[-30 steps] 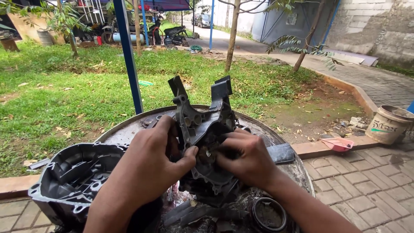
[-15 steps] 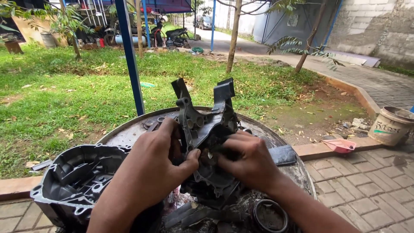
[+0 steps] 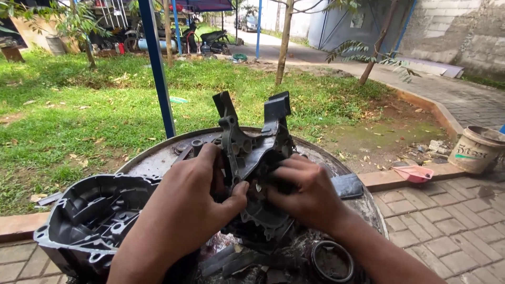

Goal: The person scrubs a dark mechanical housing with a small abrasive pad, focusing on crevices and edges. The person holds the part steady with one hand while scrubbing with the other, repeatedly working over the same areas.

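A dark grey cast-metal engine casing [image 3: 253,144] stands tilted upright on a round metal drum top [image 3: 158,158]. My left hand [image 3: 192,200] grips its left side, thumb pressed against the inner face. My right hand [image 3: 307,194] clasps the right side, fingers curled over the middle of the casing. Two forked lugs stick up at the casing's top. What lies under my palms is hidden.
A second grey casing half [image 3: 92,221] lies open at the lower left. A round ring part [image 3: 331,260] sits at the drum's near edge. A blue post [image 3: 158,68] rises behind. A bucket [image 3: 476,150] and pink dish [image 3: 413,172] stand on the paving at right.
The casing and both hands have barely shifted; the left thumb has closed in slightly toward the right fingers.
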